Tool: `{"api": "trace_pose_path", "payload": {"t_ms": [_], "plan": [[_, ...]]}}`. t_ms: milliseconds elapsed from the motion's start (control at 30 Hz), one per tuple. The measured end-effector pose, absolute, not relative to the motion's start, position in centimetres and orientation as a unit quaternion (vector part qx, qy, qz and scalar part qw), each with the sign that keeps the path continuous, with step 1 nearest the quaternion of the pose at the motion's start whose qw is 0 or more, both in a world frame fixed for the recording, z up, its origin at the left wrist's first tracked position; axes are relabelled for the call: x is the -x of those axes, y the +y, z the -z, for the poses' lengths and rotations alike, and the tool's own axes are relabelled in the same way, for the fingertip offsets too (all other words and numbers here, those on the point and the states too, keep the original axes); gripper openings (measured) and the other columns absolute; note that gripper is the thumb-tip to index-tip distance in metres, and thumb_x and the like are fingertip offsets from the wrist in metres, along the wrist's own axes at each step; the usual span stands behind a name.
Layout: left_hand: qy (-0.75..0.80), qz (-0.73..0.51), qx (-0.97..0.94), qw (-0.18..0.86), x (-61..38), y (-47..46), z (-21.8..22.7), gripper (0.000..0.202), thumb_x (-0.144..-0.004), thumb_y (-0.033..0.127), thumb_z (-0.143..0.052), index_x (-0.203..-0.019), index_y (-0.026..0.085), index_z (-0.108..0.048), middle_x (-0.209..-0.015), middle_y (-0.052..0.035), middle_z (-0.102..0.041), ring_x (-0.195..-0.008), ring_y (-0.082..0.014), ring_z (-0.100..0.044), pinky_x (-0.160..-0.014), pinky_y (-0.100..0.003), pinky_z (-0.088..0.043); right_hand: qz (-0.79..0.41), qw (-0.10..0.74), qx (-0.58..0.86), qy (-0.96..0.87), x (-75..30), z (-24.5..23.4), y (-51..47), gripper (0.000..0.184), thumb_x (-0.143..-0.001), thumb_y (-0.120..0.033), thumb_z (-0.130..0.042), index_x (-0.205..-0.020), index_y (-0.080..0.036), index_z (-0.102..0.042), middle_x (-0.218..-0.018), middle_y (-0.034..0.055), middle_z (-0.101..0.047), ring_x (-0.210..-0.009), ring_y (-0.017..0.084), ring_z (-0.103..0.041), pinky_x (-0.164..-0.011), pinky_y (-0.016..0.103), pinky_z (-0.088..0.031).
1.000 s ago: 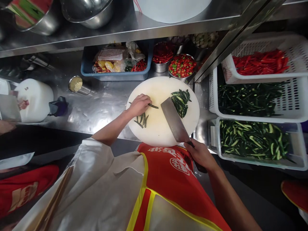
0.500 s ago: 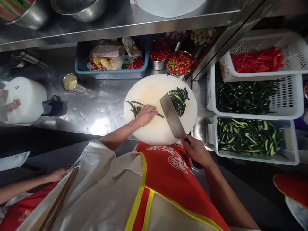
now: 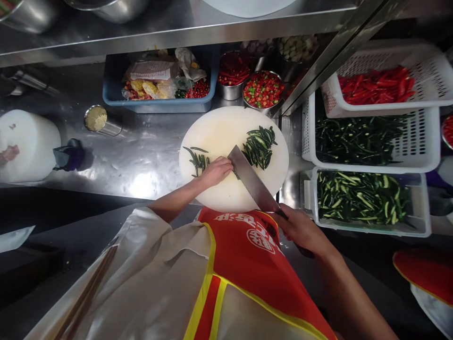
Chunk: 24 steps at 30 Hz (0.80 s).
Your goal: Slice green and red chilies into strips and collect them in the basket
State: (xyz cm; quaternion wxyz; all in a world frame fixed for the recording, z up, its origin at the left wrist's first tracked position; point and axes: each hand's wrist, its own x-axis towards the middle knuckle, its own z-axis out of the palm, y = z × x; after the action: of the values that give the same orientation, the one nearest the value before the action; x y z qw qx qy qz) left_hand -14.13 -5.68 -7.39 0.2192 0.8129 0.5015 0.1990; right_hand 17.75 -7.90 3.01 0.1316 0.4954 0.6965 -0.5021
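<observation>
On the round white cutting board (image 3: 219, 198), my left hand (image 3: 218, 170) is closed over a green chili, pressing it to the board; only the chili's tip (image 3: 236, 175) shows. My right hand (image 3: 300, 229) grips the dark handle of a cleaver (image 3: 256, 184). The blade slants across the board, its far corner right beside my left fingertips and over the chili. Right of the blade lies a pile of cut green chilies (image 3: 260, 145). A few whole green chilies (image 3: 198, 160) lie to the left of my left hand.
Behind the board stand a blue tub (image 3: 159, 106) of bagged goods and a metal bowl of chopped chilies (image 3: 264, 89). At right are white baskets (image 3: 421, 137) and a clear bin of cut green chilies (image 3: 364, 198). A steel cup (image 3: 102, 121) and overhead shelf (image 3: 177, 35) are near.
The cleaver has moved left, from the cut pile to my left fingertips and the held chili. My left hand has drawn its fingers in. A co-worker's arm at lower left is gone from view.
</observation>
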Motion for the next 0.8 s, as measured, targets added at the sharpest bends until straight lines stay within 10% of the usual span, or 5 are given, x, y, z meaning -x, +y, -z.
{"api": "trace_pose_path", "payload": {"t_ms": [800], "plan": [[0.524, -0.206, -0.798, 0.215, 16.5, -5.5, 5.3, 0.025, -0.097, 0.02, -0.043, -0.099, 0.018, -0.068, -0.106, -0.0083, -0.067, -0.103, -0.0188, -0.059, -0.092, -0.035, -0.05, 0.485, 0.056, -0.494, 0.72, -12.6, 0.4, -3.8, 0.024, -0.091, -0.042, -0.041, -0.08, -0.023, -0.05, -0.058, -0.0002, -0.06, -0.055, 0.017, -0.058, -0.056, 0.026, -0.035]]}}
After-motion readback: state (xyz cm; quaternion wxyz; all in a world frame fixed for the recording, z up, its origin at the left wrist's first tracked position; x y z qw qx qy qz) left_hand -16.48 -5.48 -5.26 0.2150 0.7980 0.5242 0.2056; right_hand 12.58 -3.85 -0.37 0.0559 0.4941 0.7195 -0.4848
